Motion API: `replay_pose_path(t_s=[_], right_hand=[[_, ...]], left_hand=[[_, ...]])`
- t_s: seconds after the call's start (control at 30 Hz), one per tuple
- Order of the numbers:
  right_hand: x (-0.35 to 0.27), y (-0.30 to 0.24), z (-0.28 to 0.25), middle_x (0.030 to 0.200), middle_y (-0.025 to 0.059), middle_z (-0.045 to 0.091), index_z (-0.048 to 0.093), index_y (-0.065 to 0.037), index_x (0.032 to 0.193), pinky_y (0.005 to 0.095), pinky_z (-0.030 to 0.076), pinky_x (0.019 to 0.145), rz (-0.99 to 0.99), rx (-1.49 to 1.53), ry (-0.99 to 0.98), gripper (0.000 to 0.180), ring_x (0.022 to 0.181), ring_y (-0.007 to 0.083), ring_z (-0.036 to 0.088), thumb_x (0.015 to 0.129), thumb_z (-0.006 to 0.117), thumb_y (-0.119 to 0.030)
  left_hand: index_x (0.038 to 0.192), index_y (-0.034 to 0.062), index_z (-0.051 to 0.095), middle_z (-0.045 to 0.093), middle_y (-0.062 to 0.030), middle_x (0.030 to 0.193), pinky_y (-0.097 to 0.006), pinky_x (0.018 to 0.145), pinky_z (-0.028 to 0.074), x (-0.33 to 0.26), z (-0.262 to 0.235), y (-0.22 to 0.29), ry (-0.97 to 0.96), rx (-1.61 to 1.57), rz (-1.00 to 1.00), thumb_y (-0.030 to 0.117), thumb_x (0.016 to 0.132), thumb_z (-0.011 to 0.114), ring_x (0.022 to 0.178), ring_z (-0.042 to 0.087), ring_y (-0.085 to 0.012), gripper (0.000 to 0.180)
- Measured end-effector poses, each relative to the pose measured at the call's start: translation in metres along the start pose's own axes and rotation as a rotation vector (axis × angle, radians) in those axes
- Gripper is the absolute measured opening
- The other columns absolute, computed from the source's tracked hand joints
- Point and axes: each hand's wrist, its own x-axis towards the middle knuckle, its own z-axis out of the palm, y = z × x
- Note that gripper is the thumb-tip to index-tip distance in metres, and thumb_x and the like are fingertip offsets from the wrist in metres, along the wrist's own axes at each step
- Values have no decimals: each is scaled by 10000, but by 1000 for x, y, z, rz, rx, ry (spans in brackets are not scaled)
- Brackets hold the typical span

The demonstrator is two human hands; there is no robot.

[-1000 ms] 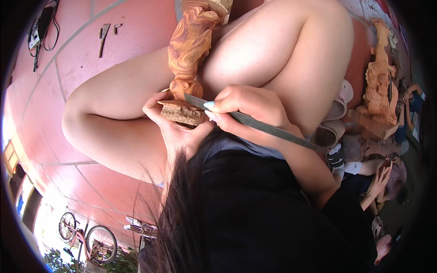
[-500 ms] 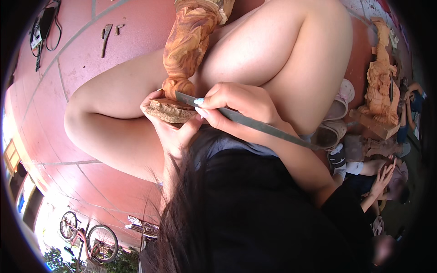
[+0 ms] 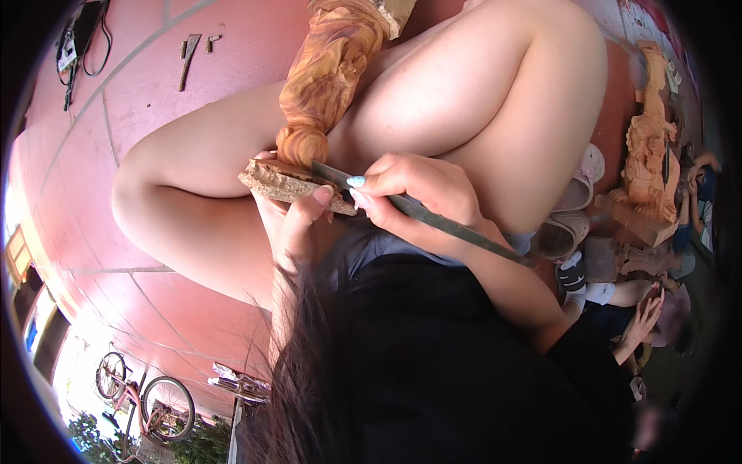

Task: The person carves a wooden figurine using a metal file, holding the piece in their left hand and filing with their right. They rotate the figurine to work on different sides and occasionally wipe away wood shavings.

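A carved wooden figure (image 3: 325, 73) with swirling orange-brown grain lies between my bent legs, its rough-edged base (image 3: 277, 184) towards me. My left hand (image 3: 296, 223) grips that base, thumb on the near, bark-like edge and the other fingers mostly hidden behind it. In my right hand (image 3: 433, 189) is a long, flat, dark metal strip (image 3: 456, 229) with a slanted end, pinched close to its tip. That tip sits at the narrow joint between the base and the rounded part above it. The strip's far end runs back along my right forearm.
On the reddish tiled floor (image 3: 147, 116) at the upper left lie a small metal tool (image 3: 188, 62) and a black device with a cable (image 3: 73, 39). A bigger wooden carving (image 3: 649, 155) stands at the right, near clogs (image 3: 560, 236) and other people. A bicycle (image 3: 147, 410) shows lower left.
The base has tilted, its right side now lower, and my left thumb lies further over its edge. My right hand and the metal strip have shifted slightly right and towards me.
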Motion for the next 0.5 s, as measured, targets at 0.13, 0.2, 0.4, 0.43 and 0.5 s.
replay_pose_path(t_s=[0.13,0.2,0.4,0.43,0.5], right_hand=[[-2,-2,0,761,90,611,591,-32,878,353,490,566,36,31,72,170,660,254,621,787,699,62],[12,-6,8,768,86,607,586,-35,883,352,489,568,-85,7,58,173,665,257,619,788,701,53],[13,-1,10,740,70,559,559,-39,848,363,470,553,-81,-44,22,170,636,269,585,779,685,52],[10,-1,9,736,70,558,559,-39,847,365,469,550,-80,-61,18,171,631,268,583,777,686,54],[4,1,7,728,69,555,560,-38,846,368,468,543,-75,-99,13,175,619,264,579,774,687,58]], left_hand=[[1193,-26,481,634,-131,931,-284,623,527,2,-7,3,-86,-96,-45,306,778,637,756,637,-205,555],[1228,-33,482,645,-128,984,-323,773,521,1,-14,-3,-90,-204,-93,277,808,607,871,642,-221,537],[1222,-15,494,647,-119,995,-347,826,471,-3,-7,3,-16,-257,-112,237,812,606,907,624,-226,495],[1202,-11,493,642,-121,967,-333,759,475,-2,-5,5,5,-250,-110,237,795,625,855,623,-220,494],[1106,-17,469,622,-141,856,-260,428,479,2,4,10,91,-285,-147,219,700,732,626,618,-195,538]])
